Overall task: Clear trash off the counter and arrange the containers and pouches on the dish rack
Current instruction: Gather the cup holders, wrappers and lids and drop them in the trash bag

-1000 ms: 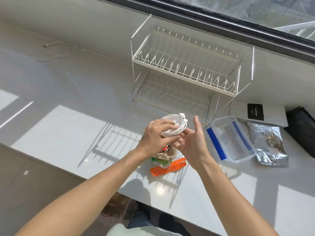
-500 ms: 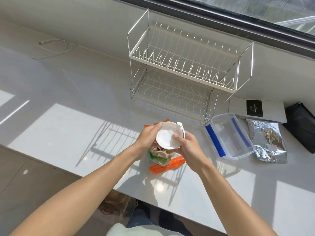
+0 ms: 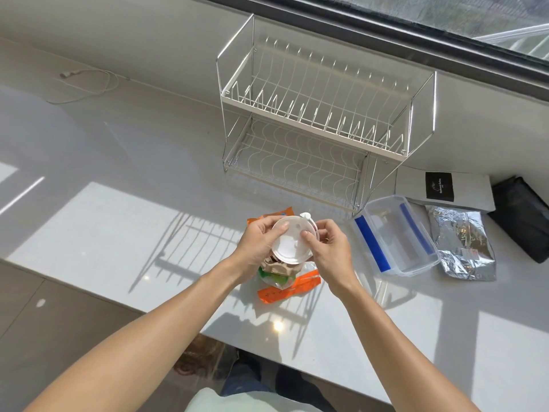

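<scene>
A small round container with a white lid [image 3: 289, 240] is held above the counter by both hands. My left hand [image 3: 257, 248] grips its left side with the thumb on the lid. My right hand [image 3: 328, 252] holds the right side, thumb pressed on the lid too. Under the hands lies a pile of trash [image 3: 282, 273]: crumpled brown and green wrappers and an orange packet [image 3: 292, 288]. The two-tier white wire dish rack [image 3: 320, 117] stands behind, with nothing on it. A clear rectangular container with blue clips [image 3: 396, 236] sits right of the hands.
A silver foil pouch [image 3: 462, 243], a grey pouch with a black label [image 3: 442, 190] and a black pouch [image 3: 523, 215] lie at the right. A white cable [image 3: 86, 84] lies at the far left by the wall. The counter's front edge runs below my forearms.
My right hand went from open beside the container to gripping it. The lid, tilted a second ago, now faces up with both thumbs on it.
</scene>
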